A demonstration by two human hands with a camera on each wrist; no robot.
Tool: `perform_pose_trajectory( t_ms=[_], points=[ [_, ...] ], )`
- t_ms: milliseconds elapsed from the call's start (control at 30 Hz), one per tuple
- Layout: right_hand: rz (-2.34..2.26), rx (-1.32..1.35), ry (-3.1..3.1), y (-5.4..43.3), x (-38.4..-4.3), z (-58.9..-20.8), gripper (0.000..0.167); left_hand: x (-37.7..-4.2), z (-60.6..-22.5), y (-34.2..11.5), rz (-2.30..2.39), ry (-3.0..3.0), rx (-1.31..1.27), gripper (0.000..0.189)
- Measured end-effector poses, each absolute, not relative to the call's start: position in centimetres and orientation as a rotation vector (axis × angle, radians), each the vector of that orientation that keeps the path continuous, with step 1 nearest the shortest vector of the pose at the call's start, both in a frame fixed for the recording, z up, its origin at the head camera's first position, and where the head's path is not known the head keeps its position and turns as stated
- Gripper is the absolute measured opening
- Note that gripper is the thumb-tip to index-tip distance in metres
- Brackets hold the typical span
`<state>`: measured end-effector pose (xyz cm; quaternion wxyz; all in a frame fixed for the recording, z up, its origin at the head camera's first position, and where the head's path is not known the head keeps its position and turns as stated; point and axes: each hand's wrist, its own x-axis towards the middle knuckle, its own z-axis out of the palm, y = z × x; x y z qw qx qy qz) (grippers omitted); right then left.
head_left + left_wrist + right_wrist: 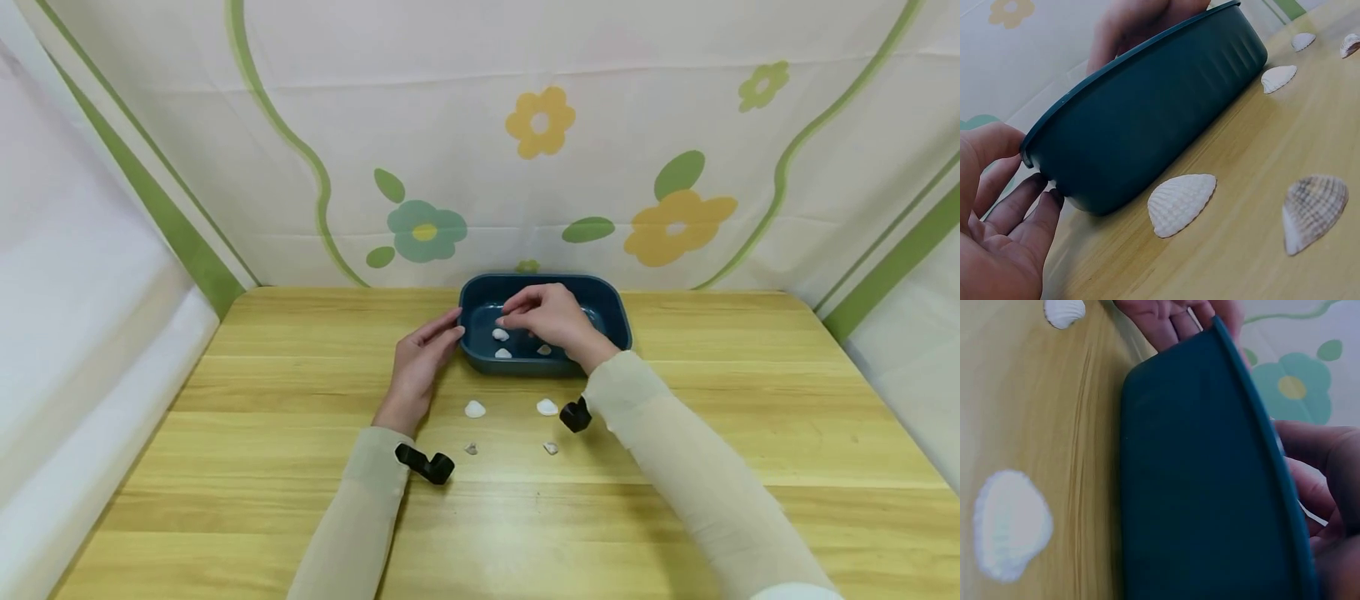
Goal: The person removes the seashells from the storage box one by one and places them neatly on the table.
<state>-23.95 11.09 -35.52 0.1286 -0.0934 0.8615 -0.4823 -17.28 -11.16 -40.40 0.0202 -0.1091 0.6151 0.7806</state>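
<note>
A dark blue oblong basin (480, 365) stands at the table's back edge. At its left end, my left hand (417, 367) touches the outside with extended fingers; in the left wrist view one fingertip meets the rim and others rest against the wall. My right hand (553, 318) reaches over the front rim into the basin, thumb and index fingertips close together. Right below those fingertips lies a white shell (500, 334); I cannot tell whether they pinch anything. Another white shell (503, 353) and a brownish shell (544, 350) are inside the basin near its front wall.
In front of the basin lie two white shells, left (475, 409) and right (547, 407). Nearer are two smaller shells, a greyish one (471, 448) and a pale one (551, 448). A flowered cloth (480, 125) hangs behind the wooden table (300, 400).
</note>
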Motion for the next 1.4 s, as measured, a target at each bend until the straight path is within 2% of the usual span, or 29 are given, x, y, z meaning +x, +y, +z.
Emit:
perform_pose_trajectory(
  t_ms=[333, 867, 1400],
  points=[
    [-1.314, -0.171, 2.501, 9.9, -25.5, -36.8, 0.029, -17.3, -40.5, -11.1, 2.428, 1.906, -0.328, 0.036],
    [-1.134, -0.231, 2.566, 10.0, -25.7, -37.5, 0.033, -17.3, -40.3, -11.1, 2.419, 1.915, -0.354, 0.034],
    [-1.062, -0.283, 2.628, 9.7, -25.5, -37.6, 0.024, -17.3, -40.5, -11.1, 2.427, 1.908, -0.346, 0.034]
  ],
)
